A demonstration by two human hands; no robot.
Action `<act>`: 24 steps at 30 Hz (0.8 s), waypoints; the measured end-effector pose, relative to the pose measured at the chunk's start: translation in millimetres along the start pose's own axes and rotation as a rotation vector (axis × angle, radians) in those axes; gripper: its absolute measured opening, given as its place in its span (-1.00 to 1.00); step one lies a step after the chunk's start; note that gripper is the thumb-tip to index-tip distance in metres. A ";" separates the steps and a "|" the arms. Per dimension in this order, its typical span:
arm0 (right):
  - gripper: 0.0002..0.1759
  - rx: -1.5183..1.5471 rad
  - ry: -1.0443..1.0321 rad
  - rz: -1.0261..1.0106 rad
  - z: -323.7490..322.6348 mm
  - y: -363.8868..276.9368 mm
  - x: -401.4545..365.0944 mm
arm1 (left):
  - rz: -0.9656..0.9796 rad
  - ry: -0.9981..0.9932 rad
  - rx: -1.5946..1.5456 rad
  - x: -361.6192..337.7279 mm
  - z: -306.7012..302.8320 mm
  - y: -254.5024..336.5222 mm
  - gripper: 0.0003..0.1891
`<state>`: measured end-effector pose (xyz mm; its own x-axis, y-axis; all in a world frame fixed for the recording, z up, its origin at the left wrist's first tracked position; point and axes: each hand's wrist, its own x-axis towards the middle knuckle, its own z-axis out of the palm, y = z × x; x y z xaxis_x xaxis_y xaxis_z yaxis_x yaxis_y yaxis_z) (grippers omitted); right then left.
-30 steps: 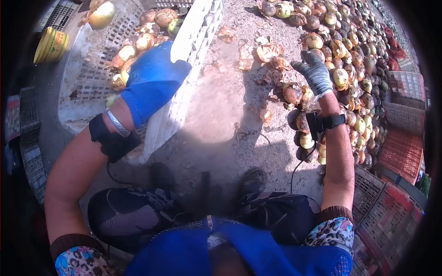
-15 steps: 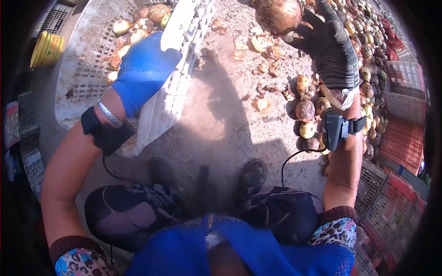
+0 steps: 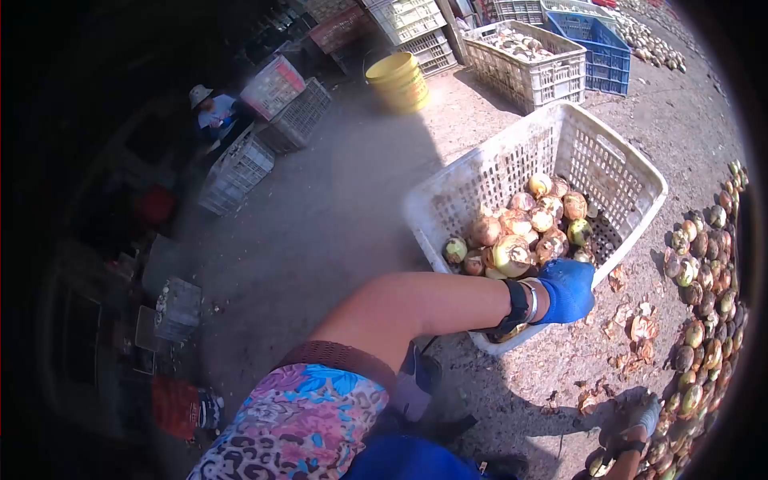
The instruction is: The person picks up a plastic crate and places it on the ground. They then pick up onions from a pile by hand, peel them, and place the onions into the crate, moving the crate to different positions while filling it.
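My left hand (image 3: 566, 292), in a blue glove, is closed over the near rim of a white plastic crate (image 3: 488, 164). Inside the crate lies a heap of onions (image 3: 518, 228), some with loose brown skin and a few greenish. Low on the right is my right hand (image 3: 640, 416) in a dark and grey glove, close to a long pile of onions (image 3: 696, 352) on the ground. Its fingers are small and partly shaded, so I cannot make out their grip.
Loose onion skins (image 3: 640, 328) litter the concrete between crate and pile. Beyond stand a filled white crate (image 3: 524, 72), a blue crate (image 3: 592, 52) and a yellow bucket (image 3: 398, 82). A person (image 3: 214, 112) in a hat is by stacked crates (image 3: 276, 104) in shade.
The view has swung left, bringing the whole crate and the yard behind it into sight. My right hand, earlier at a large onion, now appears low beside the pile. My left hand stays on the crate.
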<state>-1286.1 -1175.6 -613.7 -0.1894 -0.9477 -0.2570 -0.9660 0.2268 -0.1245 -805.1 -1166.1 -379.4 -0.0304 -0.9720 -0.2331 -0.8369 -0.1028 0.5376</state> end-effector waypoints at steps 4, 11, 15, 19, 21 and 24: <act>-0.56 0.689 -0.162 -0.096 39.5 -4.0 18.2 | 0.057 0.092 0.027 6.6 14.8 -11.6 -0.74; -0.50 -0.417 -0.337 -0.533 -15.2 -153.8 -153.4 | 0.281 0.081 0.419 19.7 39.8 -19.5 -0.85; -0.40 -0.472 -0.331 -0.795 6.4 -134.4 -144.5 | 0.270 0.091 0.411 19.0 39.5 -17.0 -0.86; -0.58 -0.869 0.227 -1.250 116.3 -57.7 -77.0 | 0.177 0.118 0.185 23.9 41.3 -20.1 -0.87; -0.60 -1.045 0.652 -1.346 122.8 -50.9 -74.7 | 0.180 0.118 0.173 20.7 38.0 -19.5 -0.88; -0.52 -0.634 0.053 -1.203 81.7 -78.1 -90.2 | 0.351 0.038 0.481 17.9 32.5 -15.8 -0.87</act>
<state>-1179.2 -1089.5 -659.1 0.8277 -0.4950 -0.2645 -0.4486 -0.8667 0.2183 -810.2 -1175.0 -418.5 -0.3382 -0.9382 -0.0739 -0.9341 0.3250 0.1479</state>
